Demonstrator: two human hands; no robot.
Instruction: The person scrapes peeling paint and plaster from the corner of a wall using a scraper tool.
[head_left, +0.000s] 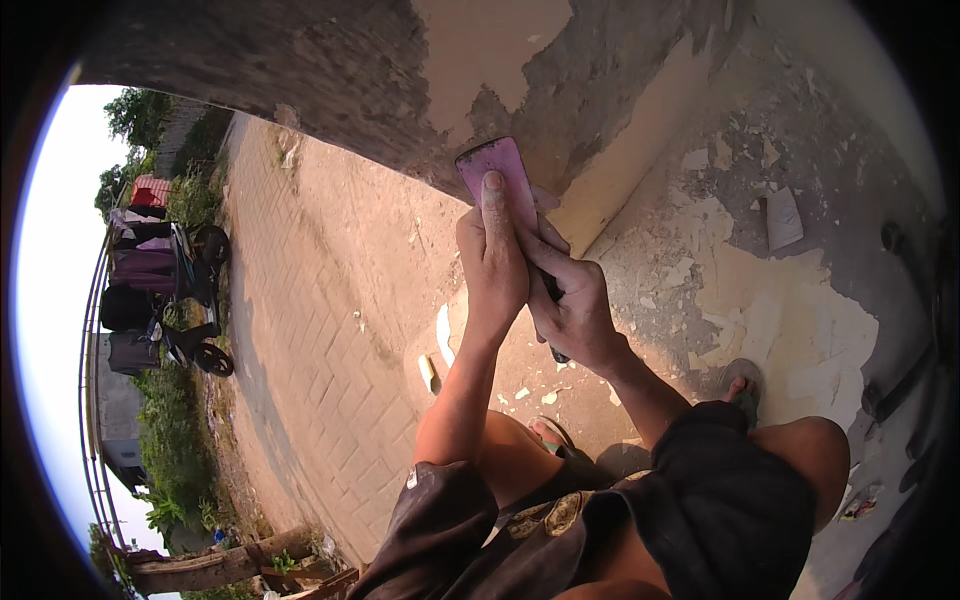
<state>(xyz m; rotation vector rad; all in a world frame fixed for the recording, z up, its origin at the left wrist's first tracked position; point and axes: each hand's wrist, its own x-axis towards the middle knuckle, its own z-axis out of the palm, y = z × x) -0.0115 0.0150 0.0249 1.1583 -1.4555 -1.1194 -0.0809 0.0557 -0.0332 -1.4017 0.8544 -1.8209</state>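
Observation:
Both of my hands are on one flat hand scraper (496, 159) with a pinkish blade and a dark handle. My left hand (496, 259) holds the blade from the left, its thumb lying flat along the face. Below and to the right, my right hand (579, 304) is closed around the handle, whose dark end shows beneath it. The blade's far edge is dark and appears at or close to the wall (360, 82), whose surface has patchy, peeling paint; contact cannot be told. Dust covers my fingers.
Paint flakes (551, 396) litter the floor around my sandalled feet. A pale, flat piece (784, 219) lies at the right, and a small light-coloured object (426, 373) near the paving (322, 322). Dark bar-like shapes stand at the right rim. Farther left are a motorcycle (196, 345) and hanging clothes (142, 270).

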